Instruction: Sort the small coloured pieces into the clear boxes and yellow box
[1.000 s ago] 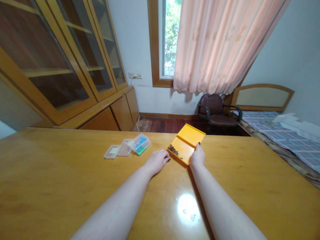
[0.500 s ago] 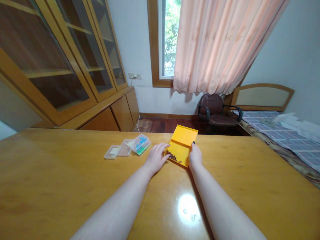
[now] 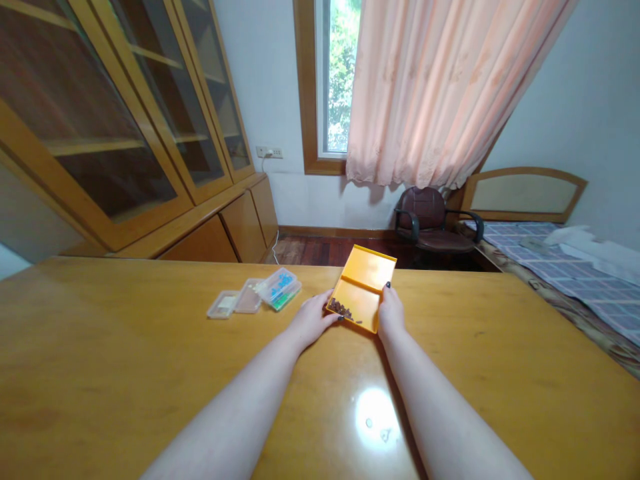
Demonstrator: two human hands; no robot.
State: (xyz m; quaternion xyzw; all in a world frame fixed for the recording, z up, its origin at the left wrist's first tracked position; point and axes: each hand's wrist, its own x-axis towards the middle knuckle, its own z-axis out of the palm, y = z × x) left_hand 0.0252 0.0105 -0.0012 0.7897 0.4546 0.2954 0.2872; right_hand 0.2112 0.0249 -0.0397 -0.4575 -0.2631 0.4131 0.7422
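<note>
Between my hands is a yellow hinged box (image 3: 363,303), its lid folded open toward the far side. Small dark brown pieces (image 3: 340,308) are heaped in its near left corner, and one lies apart along the near edge. With thumb and fingers, my left hand (image 3: 311,320) grips the box at that same corner. My right hand (image 3: 391,312) is closed on the right side, thumb on the rim near the hinge. The fingers beneath the box are hidden.
Left of the box, a clear plastic case (image 3: 279,285) with blue pieces rests over a green one. Beside it lies an open clear case (image 3: 223,305) with pale contents. They stand on a wooden table (image 3: 125,360). Beyond the far edge is a brown armchair (image 3: 425,217).
My left fingers have moved from inside the box's left part to its outer corner and side. The box appears tilted slightly more, and its brown pieces show more fully.
</note>
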